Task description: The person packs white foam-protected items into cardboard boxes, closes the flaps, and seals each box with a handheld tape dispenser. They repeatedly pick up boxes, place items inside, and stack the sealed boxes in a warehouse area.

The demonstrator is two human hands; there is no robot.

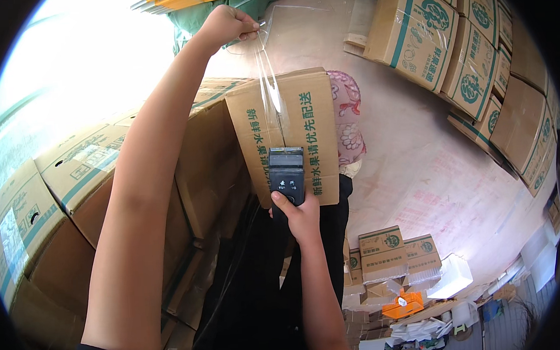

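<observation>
A cardboard box (287, 127) with green print stands before me, its two flaps meeting at a seam. My right hand (301, 216) is closed around a black tape dispenser (287, 174), whose toothed edge lies over the seam near the lower part of the box. Clear packing tape (271, 92) runs over the seam from the dispenser side and rises as twisted strands beyond the far edge. My left hand (234, 25) pinches the far end of these strands between thumb and fingers, above the floor past the box.
Closed cartons (84, 152) stand in a row at the left. Stacked printed cartons (425, 39) fill the upper right. Smaller boxes (384, 255) and an orange basket (403, 304) lie at the lower right. A pink floral cloth (348, 119) is beside the box.
</observation>
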